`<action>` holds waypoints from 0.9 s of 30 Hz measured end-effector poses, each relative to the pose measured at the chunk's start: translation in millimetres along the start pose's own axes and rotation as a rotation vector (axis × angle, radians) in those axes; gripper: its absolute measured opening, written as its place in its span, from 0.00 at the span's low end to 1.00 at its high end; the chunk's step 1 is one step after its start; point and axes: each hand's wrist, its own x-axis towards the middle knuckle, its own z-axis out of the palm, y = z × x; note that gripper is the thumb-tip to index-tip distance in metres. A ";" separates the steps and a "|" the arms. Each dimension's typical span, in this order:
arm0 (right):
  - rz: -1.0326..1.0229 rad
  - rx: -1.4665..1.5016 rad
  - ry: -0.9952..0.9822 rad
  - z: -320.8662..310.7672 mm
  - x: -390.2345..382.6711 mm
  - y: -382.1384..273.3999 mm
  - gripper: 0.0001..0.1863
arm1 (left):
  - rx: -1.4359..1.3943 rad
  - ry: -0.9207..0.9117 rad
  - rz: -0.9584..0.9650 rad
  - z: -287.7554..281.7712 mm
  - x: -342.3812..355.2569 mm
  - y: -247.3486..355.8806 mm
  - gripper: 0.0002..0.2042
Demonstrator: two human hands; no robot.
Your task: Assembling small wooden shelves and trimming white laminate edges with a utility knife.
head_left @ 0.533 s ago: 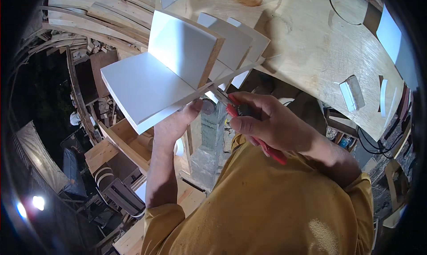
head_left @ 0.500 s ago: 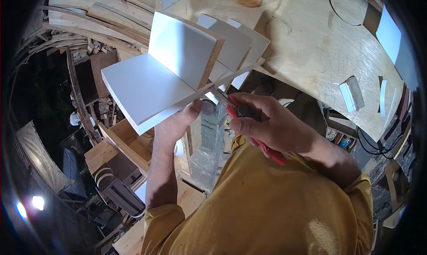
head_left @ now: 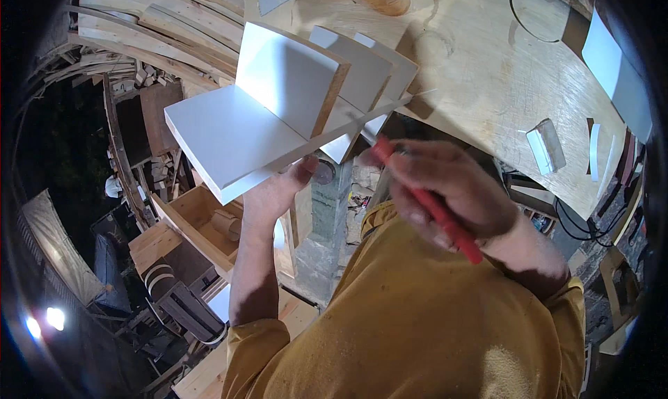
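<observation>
A white board assembly (head_left: 229, 128) with upright panels and bare wood-coloured edges is held out over the workbench edge. My left hand (head_left: 278, 188) grips it from below, thumb at its near edge and the other fingers hidden beneath. My right hand (head_left: 456, 190), blurred by motion, is closed around a red-handled knife (head_left: 445, 221). Its thin metal blade points up and left toward the assembly's near edge, close to the last uprights. Whether the blade touches the board cannot be made out. A thin strip sticks out past the assembly's right end.
The plywood workbench (head_left: 480, 72) spreads to the upper right, with a small wrapped block (head_left: 546, 146) and narrow white strips (head_left: 593, 148) on it. Stacked planks (head_left: 160, 20) lie at upper left. Below them is an open wooden box (head_left: 205, 218).
My right hand has moved right and slightly back with the knife, its handle now showing lengthwise. The blade has shifted right along the assembly's edge. My left hand keeps its hold.
</observation>
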 end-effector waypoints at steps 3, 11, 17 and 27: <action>-0.147 -0.071 0.073 -17.1 5.3 4.8 0.13 | -0.285 0.046 -0.170 -4.6 0.3 6.9 0.15; -0.303 -0.685 0.425 -68.4 12.1 28.2 0.25 | -0.555 0.124 -0.193 -10.9 13.0 9.6 0.14; -0.509 -1.102 0.711 -87.9 0.1 37.5 0.21 | -0.707 0.182 -0.278 -14.4 25.7 14.6 0.14; -0.222 -0.580 0.429 -75.8 20.3 31.8 0.24 | -0.700 0.221 -0.217 -12.5 31.1 -12.1 0.16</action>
